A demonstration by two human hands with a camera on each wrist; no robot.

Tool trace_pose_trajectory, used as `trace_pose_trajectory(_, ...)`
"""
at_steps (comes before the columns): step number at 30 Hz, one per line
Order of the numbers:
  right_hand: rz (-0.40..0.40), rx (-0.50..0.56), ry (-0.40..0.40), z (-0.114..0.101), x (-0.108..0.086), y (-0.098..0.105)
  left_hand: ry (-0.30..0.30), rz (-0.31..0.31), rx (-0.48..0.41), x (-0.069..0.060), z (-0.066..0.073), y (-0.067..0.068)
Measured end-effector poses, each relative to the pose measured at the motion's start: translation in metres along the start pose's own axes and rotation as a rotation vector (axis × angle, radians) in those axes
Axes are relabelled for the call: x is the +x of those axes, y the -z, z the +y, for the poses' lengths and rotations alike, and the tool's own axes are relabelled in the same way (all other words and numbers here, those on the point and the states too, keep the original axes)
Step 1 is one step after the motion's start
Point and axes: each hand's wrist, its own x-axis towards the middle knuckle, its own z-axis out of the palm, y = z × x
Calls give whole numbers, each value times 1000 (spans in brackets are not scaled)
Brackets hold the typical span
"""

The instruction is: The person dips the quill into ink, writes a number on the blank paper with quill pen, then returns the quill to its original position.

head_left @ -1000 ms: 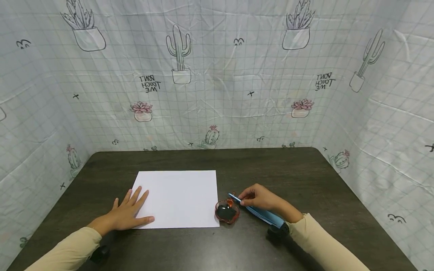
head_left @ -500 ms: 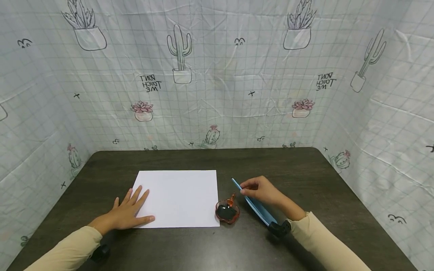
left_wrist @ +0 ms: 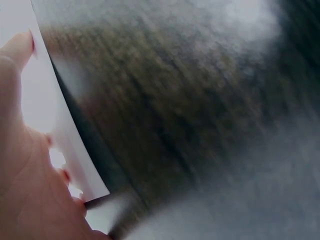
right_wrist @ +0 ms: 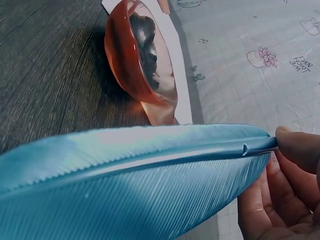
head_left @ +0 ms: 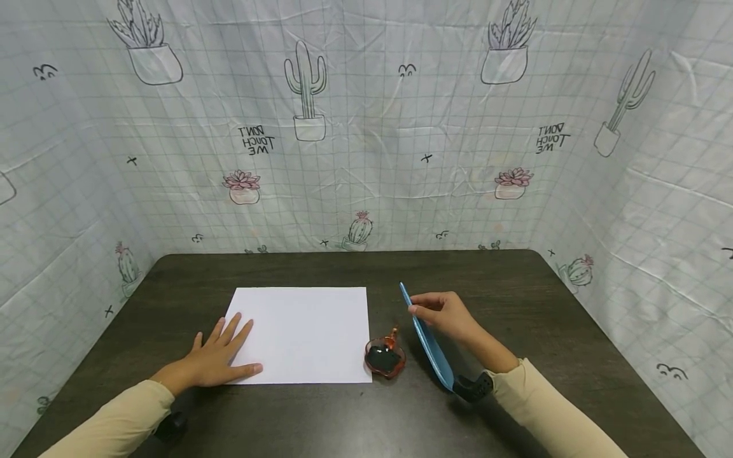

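Observation:
A blue feather quill (head_left: pixel 432 353) is held near its thin end between the thumb and fingers of my right hand (head_left: pixel 452 316). Its tip points up and away, and its broad vane slants back toward the wrist. The right wrist view shows the quill's (right_wrist: pixel 135 172) ribbed vane, with the thumb (right_wrist: pixel 298 147) pressing on the shaft. Flat on the left part of a white sheet of paper (head_left: pixel 312 331) rests my left hand (head_left: pixel 210 359), fingers spread. Between paper and quill stands an orange translucent dish (head_left: pixel 385 357) with a dark, shiny content and a small stem-like handle.
Everything stands on a dark wooden table (head_left: pixel 321 420). A white curtain (head_left: pixel 366 127) with a grid and cactus drawings closes off the back and both sides. A black band (head_left: pixel 474 387) sits at the right wrist.
My right hand has moved up, away from the dish, and the quill has turned to a steeper angle, its tip now clear of the dish. The left hand stays on the paper.

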Motion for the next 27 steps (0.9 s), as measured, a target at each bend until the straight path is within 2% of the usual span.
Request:
trace_pose_trajectory(11, 15, 128, 12, 0, 1, -3, -2, 4, 14, 1, -1, -1)
trace_pose_trajectory(20, -8, 238, 50, 1, 2, -5, 1, 1, 8, 1, 0, 0)
trace_pose_trajectory(27, -60, 406, 64, 3, 2, -6, 4, 0, 7, 0, 1, 0)
